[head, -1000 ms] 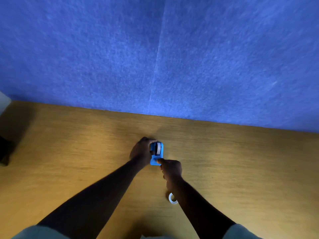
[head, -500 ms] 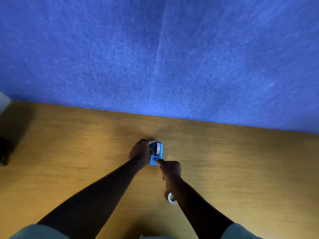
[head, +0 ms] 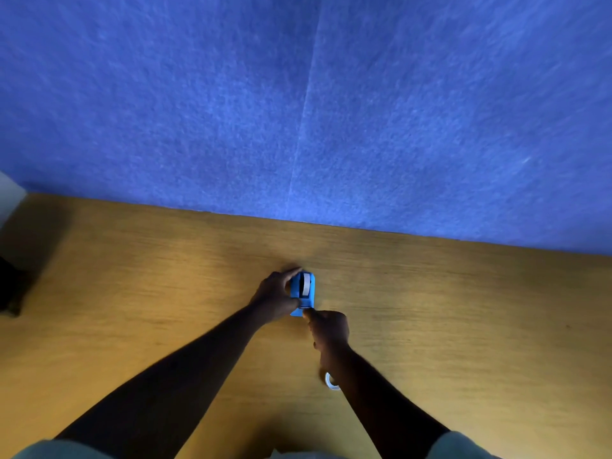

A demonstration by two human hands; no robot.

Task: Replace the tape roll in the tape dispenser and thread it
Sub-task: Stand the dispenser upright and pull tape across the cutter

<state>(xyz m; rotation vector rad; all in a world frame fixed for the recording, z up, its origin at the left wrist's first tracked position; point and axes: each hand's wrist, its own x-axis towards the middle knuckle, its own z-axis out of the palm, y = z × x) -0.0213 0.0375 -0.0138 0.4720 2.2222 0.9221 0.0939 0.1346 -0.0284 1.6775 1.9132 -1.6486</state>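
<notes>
Both bare forearms reach forward over a wooden desk (head: 132, 293), converging near the middle of the view on a small blue tape dispenser (head: 303, 294) that sits on the desk top. The left hand (head: 276, 298) comes in from 7 o'clock, its fingers curled round the dispenser's left flank and far end, thumb laid along the near side, so it is gripping the body. A tape roll (head: 305, 283) stands on edge in the dispenser's cradle, its pale band showing at the top. The right hand (head: 329, 327) comes in from 5 o'clock, fingers bunched closed, with thumb and forefinger pinched together at the dispenser's near end at 6 o'clock of the roll; whether tape lies between them is too small to tell. Beneath the right wrist, at 6 o'clock from the dispenser and well apart from it, a white ring (head: 330, 381) lies flat on the wood, partly hidden by the forearm. A blue felt partition (head: 298, 111) rises along the desk's far edge, near the dispenser at 12 o'clock. Bare wood stretches widely toward 3 o'clock and 9 o'clock, with a dark object (head: 8, 286) at the far left edge.
</notes>
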